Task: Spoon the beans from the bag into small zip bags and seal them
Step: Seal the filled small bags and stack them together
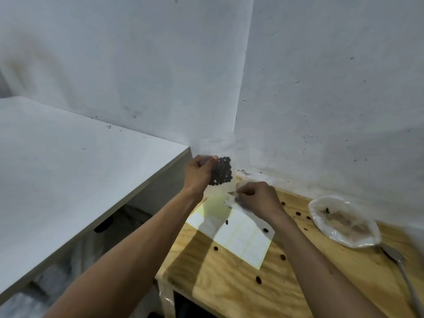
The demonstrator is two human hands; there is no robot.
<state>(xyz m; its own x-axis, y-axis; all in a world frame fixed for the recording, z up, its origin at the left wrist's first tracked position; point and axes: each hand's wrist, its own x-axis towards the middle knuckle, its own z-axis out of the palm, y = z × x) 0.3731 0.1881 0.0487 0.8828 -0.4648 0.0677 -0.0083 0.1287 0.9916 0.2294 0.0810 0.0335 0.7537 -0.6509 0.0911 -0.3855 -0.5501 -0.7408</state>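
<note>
Left hand (198, 172) pinches the zip bag (221, 174) of beans by one top corner, up off the counter (298, 283); right hand (258, 197) pinches the low corner, so the seal runs diagonally between my grips.

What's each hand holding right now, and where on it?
Left hand pinches the small bean-filled zip bag at its upper left corner. Right hand pinches its lower clear edge.
</note>
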